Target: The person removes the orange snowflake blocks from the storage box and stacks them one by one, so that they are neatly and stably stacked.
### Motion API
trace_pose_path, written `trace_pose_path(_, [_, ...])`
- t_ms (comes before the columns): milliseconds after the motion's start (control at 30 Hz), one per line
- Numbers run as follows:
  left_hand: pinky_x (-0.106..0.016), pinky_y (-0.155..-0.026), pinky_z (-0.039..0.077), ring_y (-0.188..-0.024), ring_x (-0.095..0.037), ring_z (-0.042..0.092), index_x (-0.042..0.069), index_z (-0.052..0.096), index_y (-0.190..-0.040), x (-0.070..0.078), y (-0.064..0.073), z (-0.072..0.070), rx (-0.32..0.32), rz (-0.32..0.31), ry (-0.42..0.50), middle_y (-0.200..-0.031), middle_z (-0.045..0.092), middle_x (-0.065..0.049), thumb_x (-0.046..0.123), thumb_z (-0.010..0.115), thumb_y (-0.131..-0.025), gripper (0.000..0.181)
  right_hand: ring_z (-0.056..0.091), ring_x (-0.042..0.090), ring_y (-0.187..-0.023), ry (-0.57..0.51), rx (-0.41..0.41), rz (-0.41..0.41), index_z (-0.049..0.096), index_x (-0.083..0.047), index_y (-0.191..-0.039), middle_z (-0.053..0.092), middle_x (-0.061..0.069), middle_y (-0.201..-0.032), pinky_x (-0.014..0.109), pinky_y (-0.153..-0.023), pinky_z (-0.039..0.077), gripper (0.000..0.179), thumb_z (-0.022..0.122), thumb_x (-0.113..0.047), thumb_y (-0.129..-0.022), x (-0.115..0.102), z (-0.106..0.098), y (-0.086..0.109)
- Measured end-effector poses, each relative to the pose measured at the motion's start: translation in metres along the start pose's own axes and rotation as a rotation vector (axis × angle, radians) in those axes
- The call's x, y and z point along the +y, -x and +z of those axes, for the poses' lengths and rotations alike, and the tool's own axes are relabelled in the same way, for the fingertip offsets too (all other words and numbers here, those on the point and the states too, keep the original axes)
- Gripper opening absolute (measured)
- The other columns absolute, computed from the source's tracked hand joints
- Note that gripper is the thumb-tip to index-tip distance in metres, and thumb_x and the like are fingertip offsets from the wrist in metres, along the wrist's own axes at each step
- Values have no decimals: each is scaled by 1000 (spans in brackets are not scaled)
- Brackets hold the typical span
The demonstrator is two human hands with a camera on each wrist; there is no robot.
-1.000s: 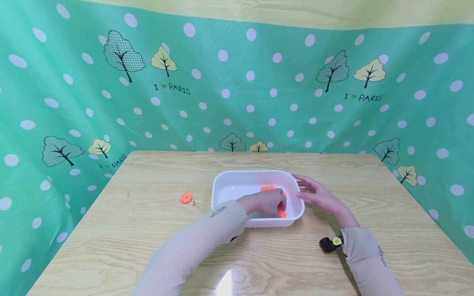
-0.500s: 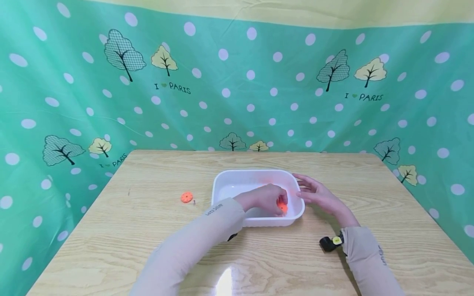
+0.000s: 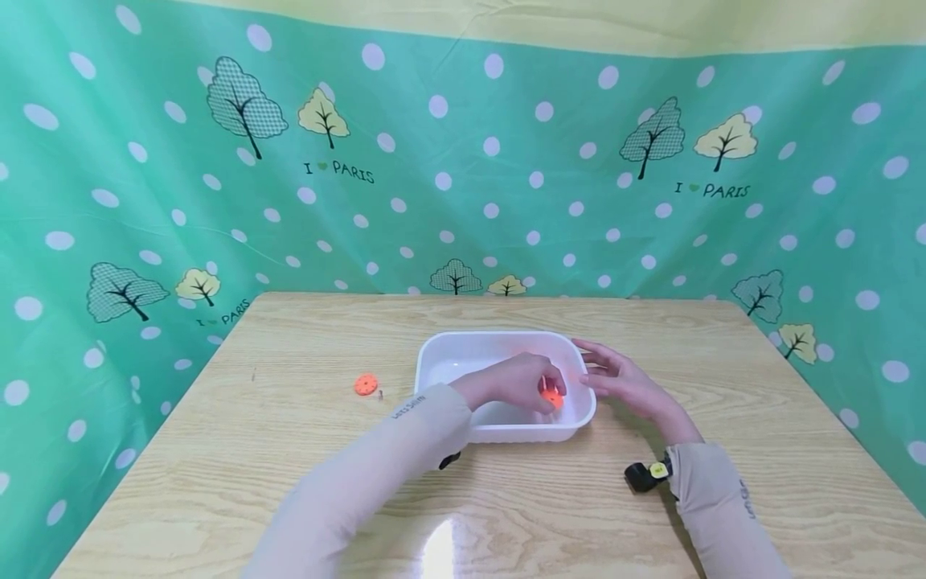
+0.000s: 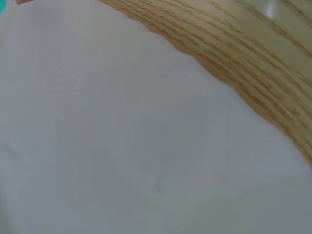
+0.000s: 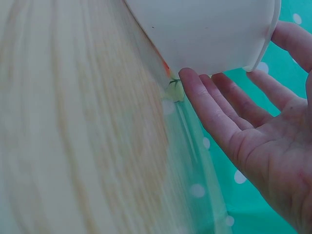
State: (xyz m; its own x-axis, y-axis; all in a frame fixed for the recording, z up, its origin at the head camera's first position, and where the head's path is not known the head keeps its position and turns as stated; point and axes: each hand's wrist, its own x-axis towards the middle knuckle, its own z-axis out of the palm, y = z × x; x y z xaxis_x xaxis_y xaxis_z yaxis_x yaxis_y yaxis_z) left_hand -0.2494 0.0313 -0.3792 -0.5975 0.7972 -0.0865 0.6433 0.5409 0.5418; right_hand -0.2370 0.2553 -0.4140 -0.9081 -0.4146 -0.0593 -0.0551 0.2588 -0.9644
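**Q:** What is recorded nearest the camera?
**A:** The left sleeve (image 3: 362, 474), lower centre. The left-wrist view is almost filled by pale fabric; no grip can be checked there.

**Q:** And the hands?
**A:** At centre, an orange piece (image 3: 553, 398) is pinched by the left hand (image 3: 522, 382) inside the white tray (image 3: 506, 435). Compared with one second ago, hand and piece are seen slightly higher; a lift off the tray floor is judged likely, unconfirmed. Right of centre, the right hand (image 3: 620, 379) is set against the tray's end, fingers spread, nothing clamped.

**Q:** Beyond that?
**A:** Left of the tray, a loose orange disc (image 3: 366, 384) is noted; the small object (image 3: 380, 395) beside it cannot be identified. Part of the tray's interior is hidden by the left hand. Behind, a dotted green cloth (image 3: 419, 161) is hung.
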Motion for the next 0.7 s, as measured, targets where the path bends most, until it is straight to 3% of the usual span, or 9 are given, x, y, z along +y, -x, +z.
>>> trace_pose_path(167, [-14, -72, 40, -78, -6, 49, 18, 66, -95, 3, 7, -4, 2, 20, -42, -83, 56, 9, 19, 69, -76, 20, 53, 16, -107, -17, -6, -9, 27, -11, -142, 39, 25, -131, 34, -83, 50, 64, 59, -14, -87, 0, 0, 0])
trace_pose_path(367, [-14, -71, 41, -77, -6, 50, 16, 67, -97, 4, 17, -13, 7, 23, -89, -85, 56, 8, 24, 69, -77, 22, 49, 29, -114, -9, 1, 11, 27, -13, -143, 39, 24, -133, 35, -84, 50, 64, 59, -14, -87, -1, 1, 0])
trace_pose_path(700, [-16, -68, 42, -77, -8, 49, 16, 65, -93, -8, 34, -31, 73, 13, -99, -84, 53, 5, 25, 67, -75, 20, 50, 26, -112, -8, 1, 24, 27, -12, -143, 37, 24, -134, 35, -84, 50, 66, 60, -17, -86, 1, 1, -1])
